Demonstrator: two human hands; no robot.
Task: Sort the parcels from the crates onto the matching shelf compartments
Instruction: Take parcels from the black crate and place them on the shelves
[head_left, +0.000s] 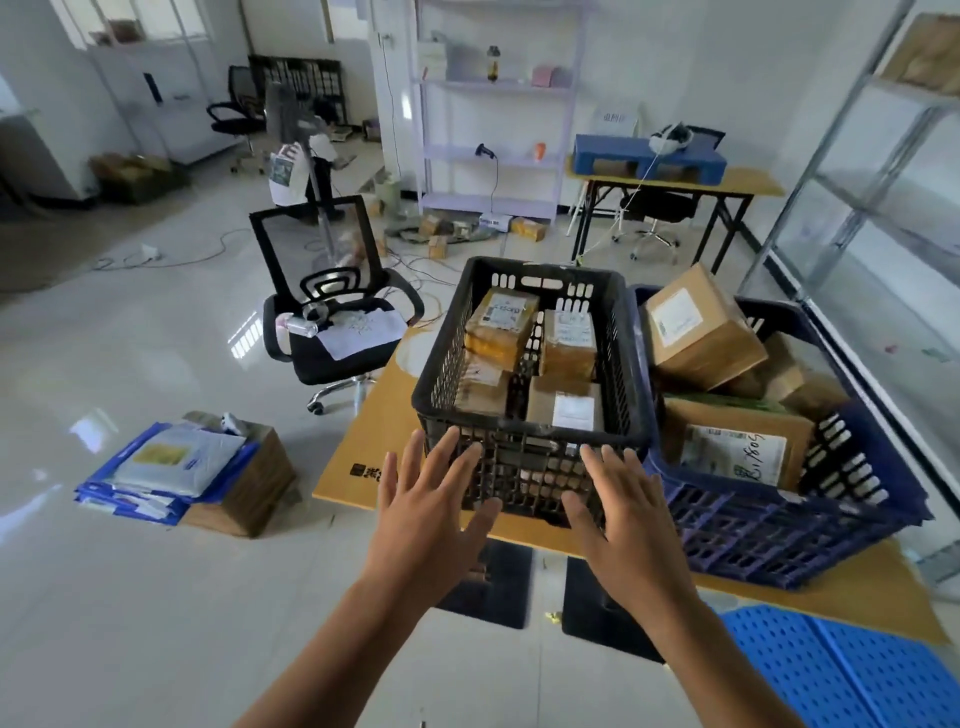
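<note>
A black crate (535, 423) stands on a sheet of cardboard (374, 426) on the floor and holds several brown parcels with white labels (501, 325). To its right a blue crate (779, 525) is piled with bigger cardboard boxes (701, 332). My left hand (428, 512) and my right hand (623, 525) are stretched out side by side with fingers spread, just in front of the black crate's near wall. Both hold nothing. A metal shelf (883, 156) rises at the right edge.
A black office chair (332, 322) with papers on its seat stands left of the crates. On the floor at the left lies a stack of blue mailers on a box (171, 478). A blue pallet (841, 670) is at the bottom right. A table (675, 182) and a purple shelf (493, 130) stand behind.
</note>
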